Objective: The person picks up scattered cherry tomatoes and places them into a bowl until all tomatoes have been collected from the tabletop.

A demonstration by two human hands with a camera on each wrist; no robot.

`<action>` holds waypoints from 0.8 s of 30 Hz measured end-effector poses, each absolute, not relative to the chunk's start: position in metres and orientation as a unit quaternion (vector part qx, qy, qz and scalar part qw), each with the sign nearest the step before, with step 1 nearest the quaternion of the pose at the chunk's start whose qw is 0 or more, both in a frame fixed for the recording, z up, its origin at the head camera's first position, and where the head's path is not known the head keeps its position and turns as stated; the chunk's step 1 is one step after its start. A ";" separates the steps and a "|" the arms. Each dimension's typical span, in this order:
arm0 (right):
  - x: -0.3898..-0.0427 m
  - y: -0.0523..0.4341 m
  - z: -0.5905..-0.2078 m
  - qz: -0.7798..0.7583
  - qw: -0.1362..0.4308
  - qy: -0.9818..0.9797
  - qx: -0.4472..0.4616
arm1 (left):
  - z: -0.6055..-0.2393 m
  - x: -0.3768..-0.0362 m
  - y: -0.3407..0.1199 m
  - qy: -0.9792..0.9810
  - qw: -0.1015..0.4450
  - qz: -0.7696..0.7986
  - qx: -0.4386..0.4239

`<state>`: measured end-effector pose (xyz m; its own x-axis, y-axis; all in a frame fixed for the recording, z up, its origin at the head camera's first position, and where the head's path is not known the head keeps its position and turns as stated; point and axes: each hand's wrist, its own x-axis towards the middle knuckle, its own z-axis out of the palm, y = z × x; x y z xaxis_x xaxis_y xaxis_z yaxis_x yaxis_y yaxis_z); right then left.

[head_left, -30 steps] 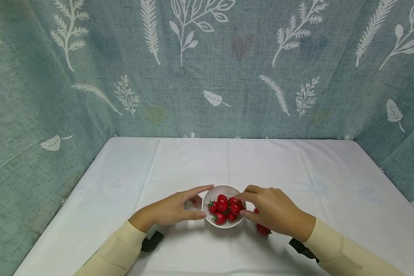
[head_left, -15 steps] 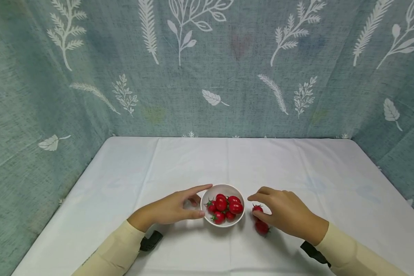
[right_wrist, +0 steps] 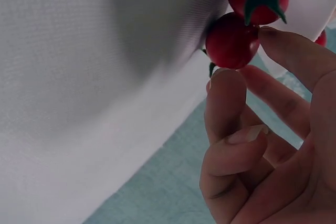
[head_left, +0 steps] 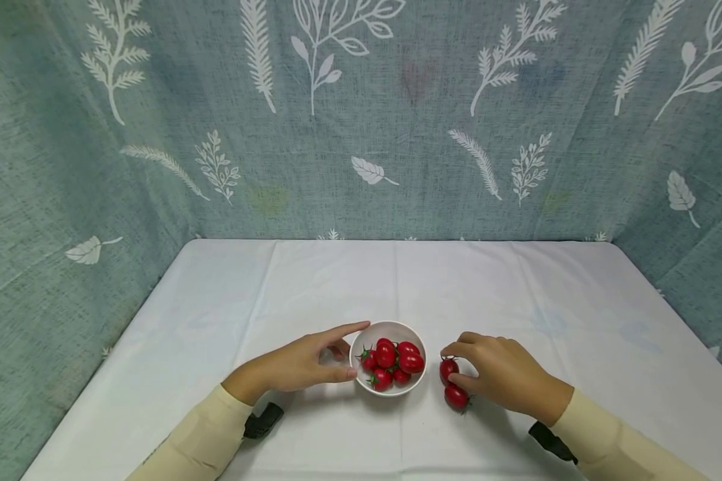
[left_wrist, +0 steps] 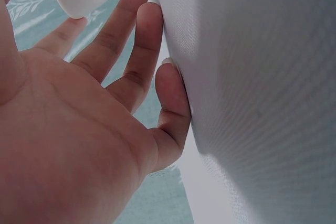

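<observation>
A small white bowl [head_left: 391, 325] holding several red cherry tomatoes [head_left: 397, 361] stands near the table's front middle. My left hand [head_left: 356, 351] rests on the table against the bowl's left side, index finger along the rim and thumb at the wall, fingers fairly straight [left_wrist: 142, 51]. Just right of the bowl, my right hand [head_left: 448, 365] pinches one cherry tomato [head_left: 448, 371] [right_wrist: 231, 40] between thumb and fingers, low at the cloth. A second loose tomato [head_left: 456, 396] lies on the table right in front of it, by my thumb.
A white cloth covers the table [head_left: 397, 280]. Teal curtains with white leaf prints [head_left: 361, 133] close off the back and both sides. Dark wrist straps [head_left: 265, 421] show at both sleeves.
My right hand has left the bowl with a tomato, moved right and come down to the cloth beside the loose tomato. The left hand and the bowl have stayed put.
</observation>
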<state>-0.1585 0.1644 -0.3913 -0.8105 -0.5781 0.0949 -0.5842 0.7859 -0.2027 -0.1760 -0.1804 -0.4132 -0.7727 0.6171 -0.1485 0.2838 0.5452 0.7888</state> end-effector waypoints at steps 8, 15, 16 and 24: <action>-0.161 0.164 -0.395 0.113 0.002 -0.947 0.302 | -0.413 -0.176 -0.180 0.852 0.211 0.400 0.263; -0.164 0.162 -0.397 0.110 -0.011 -0.949 0.294 | -0.414 -0.175 -0.180 0.853 0.213 0.398 0.260; -0.164 0.161 -0.397 0.110 -0.013 -0.949 0.294 | -0.414 -0.175 -0.180 0.853 0.212 0.399 0.261; -0.168 0.159 -0.398 0.120 -0.027 -0.947 0.296 | -0.414 -0.176 -0.180 0.856 0.210 0.394 0.262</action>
